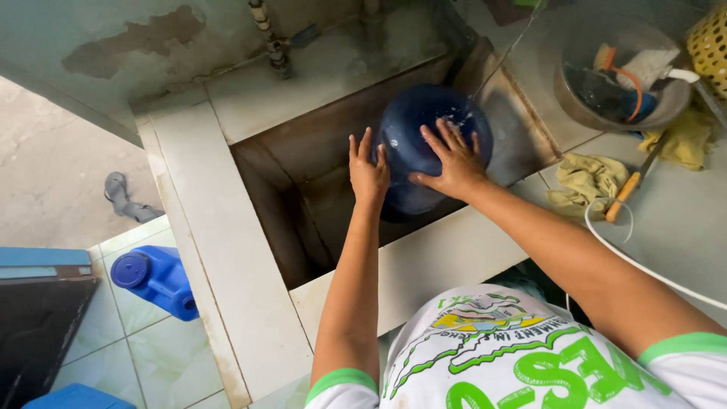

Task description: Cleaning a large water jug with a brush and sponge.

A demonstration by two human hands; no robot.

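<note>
Stainless sink basin (303, 227) set in white counter (227, 250). Big blue water jug (424, 129) sits inside basin, rounded base up. Right hand (453, 160) flat on top of jug, fingers spread. Left hand (367, 173) pressed on its left side, fingers mostly together. Metal bowl (575, 98) on counter, right. Yellow rag (587, 180) near basin corner.

A big water bottle (432, 144) is sitting down in the sunken basin (303, 189), with both hands resting on it, while a bowl (617, 83) and rags (587, 182) are lying on the bench (681, 220) to its right and a jerrycan (155, 276) is lying on the floor (159, 356) to its left.
</note>
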